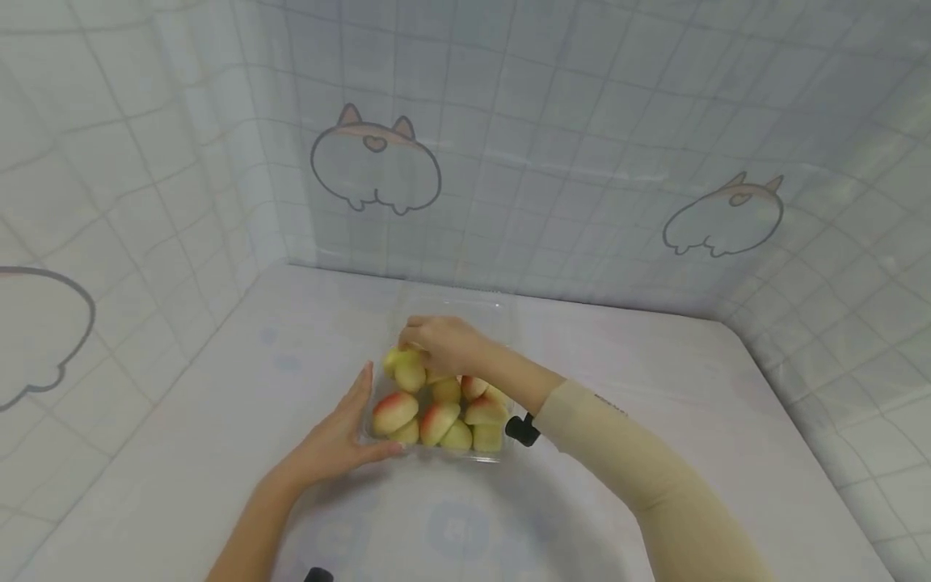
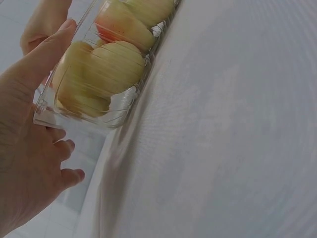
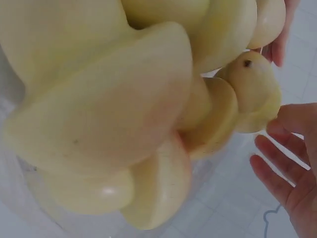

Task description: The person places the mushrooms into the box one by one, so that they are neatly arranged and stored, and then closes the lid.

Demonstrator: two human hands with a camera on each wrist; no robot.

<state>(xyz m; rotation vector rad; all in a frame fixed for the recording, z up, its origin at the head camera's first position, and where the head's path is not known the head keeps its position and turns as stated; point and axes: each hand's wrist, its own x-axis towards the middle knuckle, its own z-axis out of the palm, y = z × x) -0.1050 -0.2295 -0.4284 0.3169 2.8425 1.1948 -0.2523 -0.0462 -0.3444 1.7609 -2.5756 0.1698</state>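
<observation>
A clear plastic box (image 1: 457, 457) holds several mushroom-shaped pieces (image 1: 393, 412), pale yellow with red-blushed caps. Its transparent lid (image 1: 465, 307) lies folded back behind it. My left hand (image 1: 330, 444) rests spread around the box's near left corner, thumb along the front and fingers by the left side; the left wrist view shows the thumb on the rim. From above, my right hand (image 1: 444, 343) reaches into the far left of the box. In the right wrist view its thumb and a finger pinch the edge of a yellow mushroom-shaped piece (image 3: 253, 91).
The box stands on a pale, faintly patterned table cover (image 1: 655, 364). A grid-patterned curtain (image 1: 545, 162) with cartoon animal drawings hangs behind and at both sides. Dark wrist-camera parts (image 1: 524, 429) show near the right wrist.
</observation>
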